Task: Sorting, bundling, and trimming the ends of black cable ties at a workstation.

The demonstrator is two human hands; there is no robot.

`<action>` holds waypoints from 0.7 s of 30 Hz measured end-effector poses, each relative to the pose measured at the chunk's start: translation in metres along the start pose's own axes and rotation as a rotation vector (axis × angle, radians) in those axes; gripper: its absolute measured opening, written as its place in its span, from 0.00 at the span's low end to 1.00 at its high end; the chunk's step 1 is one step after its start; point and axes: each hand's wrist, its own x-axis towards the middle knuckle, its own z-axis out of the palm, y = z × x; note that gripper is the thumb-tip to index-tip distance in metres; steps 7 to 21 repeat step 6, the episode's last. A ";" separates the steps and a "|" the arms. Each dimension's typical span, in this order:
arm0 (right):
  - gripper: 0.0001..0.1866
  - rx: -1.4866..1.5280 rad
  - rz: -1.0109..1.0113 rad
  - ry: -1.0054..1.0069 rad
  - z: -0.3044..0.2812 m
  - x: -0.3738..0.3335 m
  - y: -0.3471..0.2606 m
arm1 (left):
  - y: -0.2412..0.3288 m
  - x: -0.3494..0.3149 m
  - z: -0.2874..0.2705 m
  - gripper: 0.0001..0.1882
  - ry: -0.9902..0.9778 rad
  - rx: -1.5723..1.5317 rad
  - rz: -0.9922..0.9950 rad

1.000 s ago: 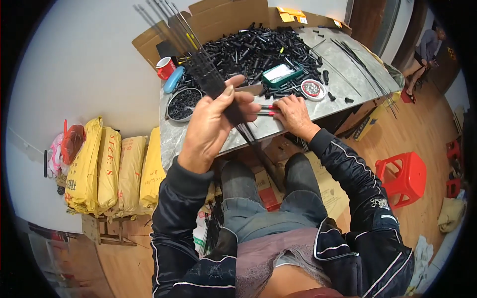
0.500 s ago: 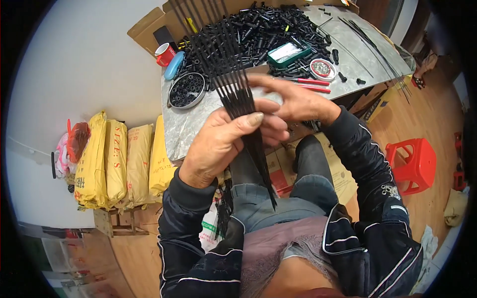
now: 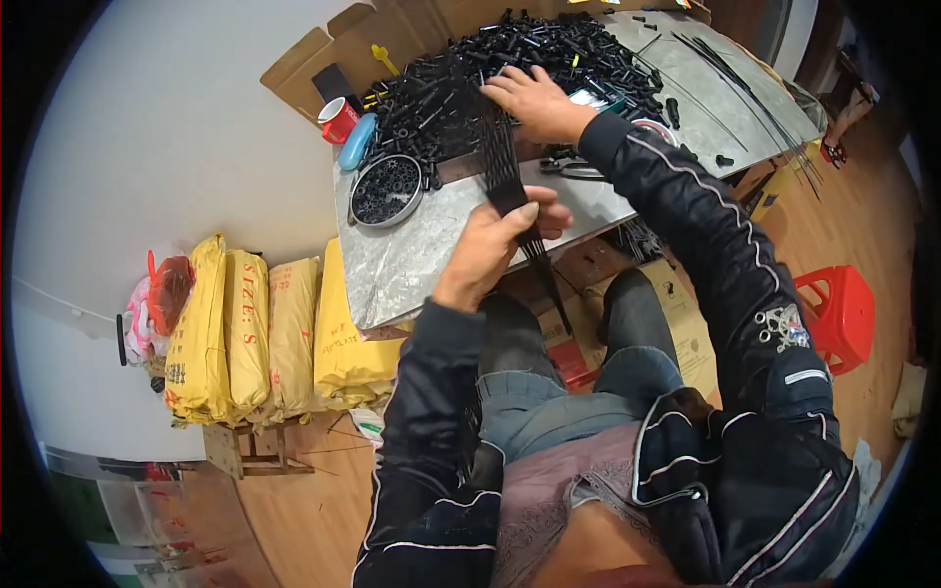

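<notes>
Left hand (image 3: 500, 245) is clenched around a bundle of thin black rods (image 3: 510, 186), right at the near edge of the grey worktop (image 3: 412, 260); the rods run from the pile down past the edge toward the knees. Right hand (image 3: 534, 103) is further back, fingers spread flat on the heap of small black plastic parts (image 3: 470, 69), not gripping anything that I can see. A round tin of black rings (image 3: 386, 190) sits left of the rods, with a red cup (image 3: 339, 120) and a blue tube (image 3: 357, 141) behind it. The near left corner of the worktop is bare. Yellow sacks (image 3: 265, 333) crowd the left edge, and a red stool (image 3: 833, 314) sits out on the floor to the right.
</notes>
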 end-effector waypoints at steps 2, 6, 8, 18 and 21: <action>0.36 0.073 0.107 -0.178 0.003 -0.003 0.008 | -0.025 0.011 -0.019 0.19 0.057 -0.082 -0.119; 0.32 1.824 0.361 -0.311 -0.016 -0.015 0.016 | -0.051 0.006 -0.031 0.20 0.103 -0.157 -0.201; 0.32 1.824 0.361 -0.311 -0.016 -0.015 0.016 | -0.051 0.006 -0.031 0.20 0.103 -0.157 -0.201; 0.32 1.824 0.361 -0.311 -0.016 -0.015 0.016 | -0.051 0.006 -0.031 0.20 0.103 -0.157 -0.201; 0.32 1.824 0.361 -0.311 -0.016 -0.015 0.016 | -0.051 0.006 -0.031 0.20 0.103 -0.157 -0.201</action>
